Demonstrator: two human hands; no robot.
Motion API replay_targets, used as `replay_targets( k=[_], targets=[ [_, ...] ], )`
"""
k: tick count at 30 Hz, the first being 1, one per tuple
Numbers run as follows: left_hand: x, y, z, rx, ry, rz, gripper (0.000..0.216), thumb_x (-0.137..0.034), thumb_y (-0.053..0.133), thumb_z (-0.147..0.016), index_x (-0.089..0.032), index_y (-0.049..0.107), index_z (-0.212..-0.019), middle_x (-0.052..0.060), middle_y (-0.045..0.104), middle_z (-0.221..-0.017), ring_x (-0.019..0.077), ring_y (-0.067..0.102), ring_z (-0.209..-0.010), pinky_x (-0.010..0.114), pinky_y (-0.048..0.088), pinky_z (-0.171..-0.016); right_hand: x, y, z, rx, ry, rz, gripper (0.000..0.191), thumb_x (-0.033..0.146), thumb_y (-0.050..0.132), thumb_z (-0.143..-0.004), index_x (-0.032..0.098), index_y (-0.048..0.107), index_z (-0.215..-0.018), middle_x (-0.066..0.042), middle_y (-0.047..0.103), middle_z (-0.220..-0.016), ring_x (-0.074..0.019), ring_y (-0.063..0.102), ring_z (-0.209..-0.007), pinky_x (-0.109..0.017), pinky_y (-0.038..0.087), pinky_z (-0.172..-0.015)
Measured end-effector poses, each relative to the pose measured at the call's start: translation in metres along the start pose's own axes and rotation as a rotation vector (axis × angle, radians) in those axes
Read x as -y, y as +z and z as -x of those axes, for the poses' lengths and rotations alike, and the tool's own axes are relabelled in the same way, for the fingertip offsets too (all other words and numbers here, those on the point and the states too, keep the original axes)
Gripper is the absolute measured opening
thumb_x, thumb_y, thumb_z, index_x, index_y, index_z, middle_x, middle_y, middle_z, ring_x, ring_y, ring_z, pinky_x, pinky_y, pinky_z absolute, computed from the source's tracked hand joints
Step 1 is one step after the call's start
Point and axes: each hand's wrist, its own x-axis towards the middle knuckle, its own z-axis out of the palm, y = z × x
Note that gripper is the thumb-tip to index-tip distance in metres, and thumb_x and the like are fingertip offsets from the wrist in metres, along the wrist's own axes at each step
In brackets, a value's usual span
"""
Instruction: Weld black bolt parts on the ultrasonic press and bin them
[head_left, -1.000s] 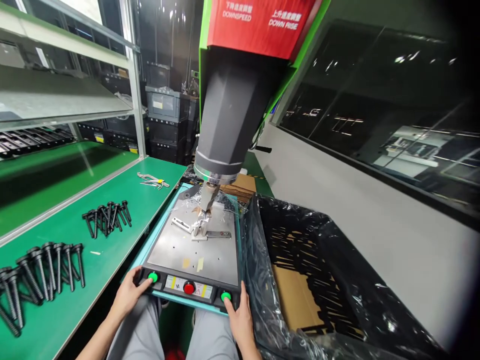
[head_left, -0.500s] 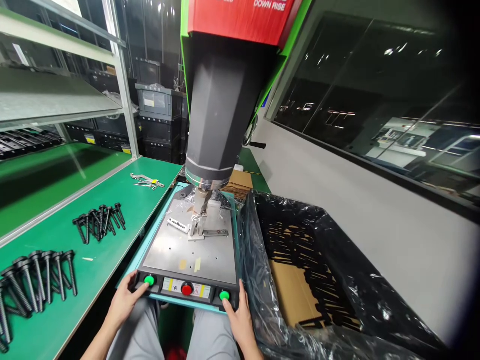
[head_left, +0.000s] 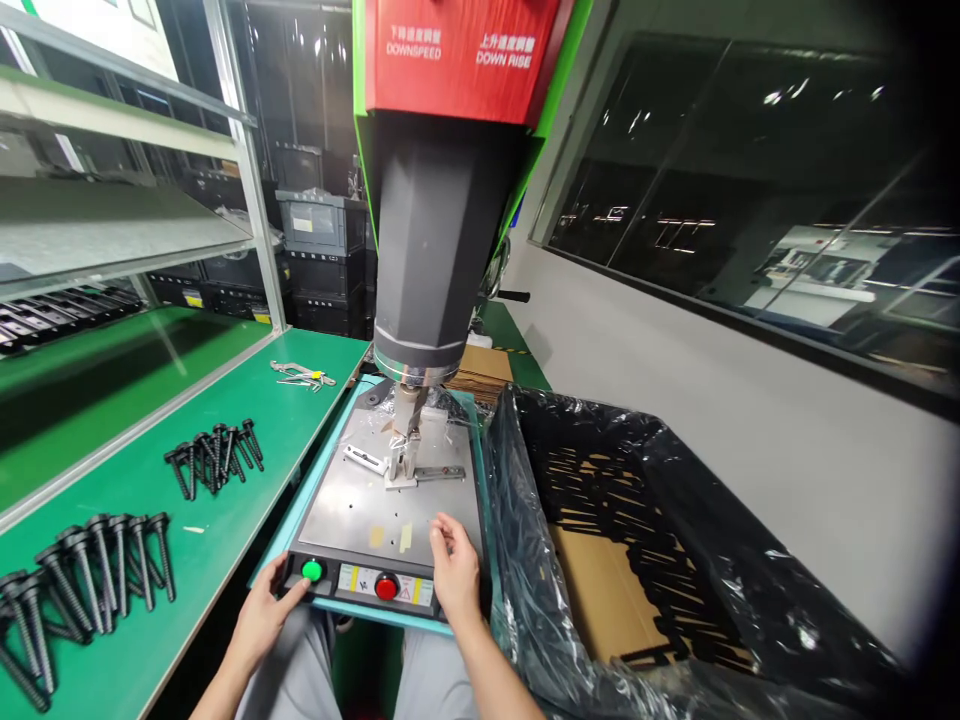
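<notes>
A press machine with a dark grey head [head_left: 421, 230] stands before me. Its pointed metal tip [head_left: 409, 410] reaches down to a small clamping fixture [head_left: 403, 465] on the steel plate [head_left: 337, 530]. My left hand [head_left: 262, 610] rests at the left corner of the control panel, fingers along its side and thumb just below the green button [head_left: 313, 571]. Over the plate's front right part is my right hand [head_left: 456, 572], fingers loosely curved, nothing visible in it. It covers the panel's right end; the red button [head_left: 386, 587] shows beside it.
Black ribbed screw-like parts [head_left: 97, 570] lie in two groups on the green bench [head_left: 247, 540] at left. Pliers-like tools [head_left: 302, 375] are farther back. A large box lined with black plastic [head_left: 525, 570] stands right, holding dark parts and cardboard [head_left: 607, 590]. Bins [head_left: 322, 225] are stacked behind.
My right hand has left the right green button and moved up and inward over the plate. My left thumb has slid slightly off its button. The view has shifted a little.
</notes>
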Motion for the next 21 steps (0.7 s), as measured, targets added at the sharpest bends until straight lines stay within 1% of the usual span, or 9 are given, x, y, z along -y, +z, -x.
replay_targets(
  k=[2, 4, 7, 9, 11, 14, 16, 18, 21],
  targets=[
    [0.004, -0.001, -0.001, 0.012, 0.009, -0.01, 0.084, -0.059, 0.079, -0.057, -0.012, 0.057, -0.123, 0.02, 0.061, -0.132, 0.0349, 0.058, -0.124, 0.049, 0.038, -0.114, 0.009, 0.019, -0.022, 0.01, 0.025, -0.049, 0.046, 0.054, 0.054, -0.089, 0.015, 0.069, -0.11, -0.014, 0.073, -0.1, -0.0275, 0.069, -0.088, -0.038, 0.056, -0.077],
    [0.006, -0.002, -0.002, 0.017, 0.025, -0.018, 0.083, -0.058, 0.078, -0.059, -0.012, 0.056, -0.124, 0.02, 0.061, -0.132, 0.0342, 0.058, -0.123, 0.049, 0.038, -0.114, 0.018, 0.036, -0.044, 0.012, 0.008, -0.081, 0.047, 0.054, 0.054, -0.087, 0.015, 0.07, -0.108, -0.013, 0.074, -0.1, -0.0274, 0.069, -0.088, -0.039, 0.055, -0.079],
    [0.008, -0.003, -0.002, 0.005, 0.038, -0.023, 0.081, -0.058, 0.078, -0.059, -0.014, 0.058, -0.124, 0.017, 0.063, -0.13, 0.0343, 0.059, -0.122, 0.048, 0.04, -0.112, 0.028, 0.056, -0.072, 0.0, -0.062, -0.086, 0.043, 0.049, 0.053, -0.087, 0.014, 0.07, -0.105, -0.013, 0.073, -0.098, -0.0266, 0.068, -0.088, -0.039, 0.054, -0.079],
    [0.008, -0.003, -0.002, 0.003, 0.036, -0.031, 0.081, -0.061, 0.078, -0.059, -0.015, 0.059, -0.123, 0.016, 0.064, -0.129, 0.0345, 0.06, -0.121, 0.047, 0.042, -0.111, 0.032, 0.065, -0.085, -0.034, -0.112, -0.06, 0.037, 0.043, 0.05, -0.087, 0.015, 0.068, -0.104, -0.013, 0.07, -0.1, -0.0253, 0.067, -0.086, -0.038, 0.054, -0.077],
    [0.008, -0.003, -0.002, 0.006, 0.035, -0.04, 0.082, -0.063, 0.077, -0.058, -0.015, 0.06, -0.123, 0.016, 0.064, -0.129, 0.0347, 0.06, -0.121, 0.047, 0.042, -0.111, 0.032, 0.072, -0.094, -0.073, -0.146, -0.032, 0.032, 0.038, 0.049, -0.087, 0.016, 0.065, -0.104, -0.014, 0.065, -0.108, -0.0248, 0.064, -0.089, -0.038, 0.053, -0.077],
    [0.01, -0.003, -0.003, 0.021, 0.029, -0.04, 0.083, -0.064, 0.076, -0.06, -0.016, 0.058, -0.125, 0.016, 0.062, -0.131, 0.0345, 0.059, -0.123, 0.046, 0.041, -0.112, 0.03, 0.079, -0.1, -0.113, -0.165, -0.009, 0.026, 0.035, 0.049, -0.086, 0.017, 0.061, -0.102, -0.017, 0.058, -0.118, -0.0274, 0.059, -0.103, -0.041, 0.051, -0.084],
    [0.013, -0.004, -0.003, 0.034, 0.017, -0.035, 0.083, -0.063, 0.076, -0.062, -0.016, 0.056, -0.128, 0.017, 0.06, -0.134, 0.0338, 0.057, -0.125, 0.046, 0.038, -0.114, 0.029, 0.081, -0.101, -0.127, -0.18, -0.001, 0.025, 0.035, 0.048, -0.087, 0.018, 0.059, -0.102, -0.017, 0.056, -0.119, -0.0288, 0.055, -0.11, -0.043, 0.049, -0.088],
    [0.016, -0.004, -0.004, 0.042, 0.004, -0.032, 0.084, -0.062, 0.075, -0.063, -0.015, 0.053, -0.13, 0.017, 0.057, -0.138, 0.033, 0.056, -0.127, 0.046, 0.036, -0.116, 0.03, 0.082, -0.104, -0.128, -0.199, 0.002, 0.025, 0.036, 0.047, -0.088, 0.018, 0.057, -0.103, -0.017, 0.055, -0.119, -0.029, 0.053, -0.113, -0.044, 0.048, -0.09],
    [0.019, -0.004, -0.004, 0.049, 0.003, -0.037, 0.086, -0.062, 0.074, -0.064, -0.014, 0.051, -0.132, 0.019, 0.055, -0.14, 0.0325, 0.054, -0.129, 0.046, 0.035, -0.117, 0.037, 0.08, -0.113, -0.122, -0.242, 0.016, 0.029, 0.035, 0.047, -0.089, 0.018, 0.057, -0.111, -0.016, 0.055, -0.121, -0.0282, 0.052, -0.117, -0.044, 0.046, -0.095]
  ],
)
